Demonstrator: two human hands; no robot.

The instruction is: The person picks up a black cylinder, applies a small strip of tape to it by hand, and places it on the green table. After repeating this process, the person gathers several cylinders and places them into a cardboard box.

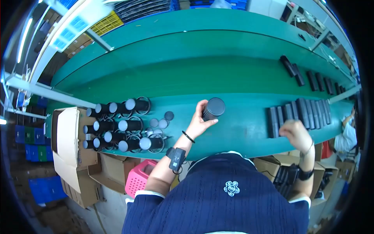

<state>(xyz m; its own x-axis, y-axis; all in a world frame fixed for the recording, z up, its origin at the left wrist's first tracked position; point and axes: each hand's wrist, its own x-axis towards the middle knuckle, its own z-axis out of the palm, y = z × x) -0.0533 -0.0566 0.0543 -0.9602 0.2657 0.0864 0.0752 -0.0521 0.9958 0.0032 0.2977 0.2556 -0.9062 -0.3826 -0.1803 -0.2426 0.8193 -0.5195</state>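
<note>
My left hand (200,123) is wrapped round a black cylinder (214,109) with a flat round end, held tilted over the middle of the green bench. At the right, my right hand (295,134) has its fingers curled together beside a row of black rectangular blocks (273,121). Whether anything small is between those fingers is hidden. On the left part of the bench lie rows of similar black cylinders (128,125) with pale grey ends, some beside clear rings. Several loose round discs (154,123) lie between these rows and my left hand.
More black blocks (288,66) lie on the raised far level at the right. An open cardboard box (66,134) stands at the bench's left end, and a pink basket (136,180) is below the front edge. Boxes of black parts (286,177) sit beside my right arm.
</note>
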